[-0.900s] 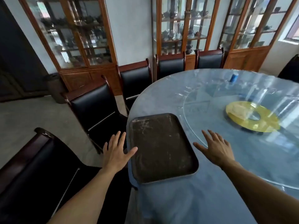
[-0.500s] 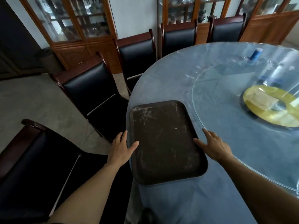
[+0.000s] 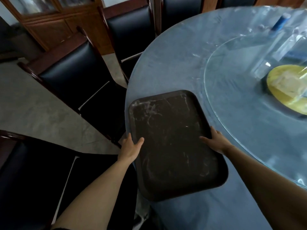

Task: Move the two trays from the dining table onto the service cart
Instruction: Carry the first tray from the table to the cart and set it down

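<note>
A dark brown scratched tray (image 3: 171, 140) lies near the left edge of the round dining table (image 3: 174, 63), which has a blue-grey cover. My left hand (image 3: 131, 147) grips the tray's left rim, thumb on top and fingers under the edge. My right hand (image 3: 215, 141) grips the right rim the same way, thumb on the tray's inner surface. Only one tray is in view. The service cart is out of sight.
A glass turntable (image 3: 232, 100) covers the table's middle, bearing a yellow plate (image 3: 287, 87), a clear bottle (image 3: 275, 48) and a blue item (image 3: 280, 22). Black-cushioned wooden chairs (image 3: 79, 75) crowd the table's left side. Wooden cabinets (image 3: 46, 24) line the far wall.
Both hands came in from open beside the tray and closed on its left and right rims. The view tilted downward and nearer to the table.
</note>
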A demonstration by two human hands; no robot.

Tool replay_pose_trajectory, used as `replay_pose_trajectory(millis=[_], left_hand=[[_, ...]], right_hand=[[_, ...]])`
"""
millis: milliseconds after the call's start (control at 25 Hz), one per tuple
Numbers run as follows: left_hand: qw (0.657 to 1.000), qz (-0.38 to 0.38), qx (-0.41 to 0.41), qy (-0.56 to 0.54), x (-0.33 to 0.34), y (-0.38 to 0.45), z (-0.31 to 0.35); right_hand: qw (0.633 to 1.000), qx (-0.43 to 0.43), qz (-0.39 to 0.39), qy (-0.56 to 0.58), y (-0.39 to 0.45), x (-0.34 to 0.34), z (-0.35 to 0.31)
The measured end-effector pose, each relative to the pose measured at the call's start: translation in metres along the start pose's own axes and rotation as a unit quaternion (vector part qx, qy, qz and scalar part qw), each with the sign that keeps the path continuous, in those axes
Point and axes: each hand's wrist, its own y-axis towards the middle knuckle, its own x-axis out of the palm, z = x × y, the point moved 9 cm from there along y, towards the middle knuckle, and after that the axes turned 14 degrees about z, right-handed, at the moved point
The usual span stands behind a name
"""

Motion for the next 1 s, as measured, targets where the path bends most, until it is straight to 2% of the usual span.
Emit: replay_pose_trajectory(millis=[240,480,760,880,1000], left_hand=[[0.98,-0.081,-0.149,-0.1,0.011,0.009,-0.005],[0.947,-0.154,-0.238,-0.152,0.013,0.016,-0.006],[0.954,-0.155,-0.225,-0.127,-0.01,0.02,0.014],[0.959,-0.168,-0.198,-0.109,-0.023,0.016,0.034],[0.965,-0.181,-0.165,-0.092,-0.031,0.005,0.063]], right_hand=[[0.992,0.1,-0.009,0.072,0.028,0.007,-0.006],[0.974,0.177,-0.037,0.138,0.031,-0.002,-0.011],[0.929,0.251,-0.111,0.248,-0.002,-0.021,-0.01],[0.913,0.266,-0.103,0.29,-0.025,-0.03,-0.004],[0.904,0.272,-0.062,0.324,-0.046,-0.052,0.003]])
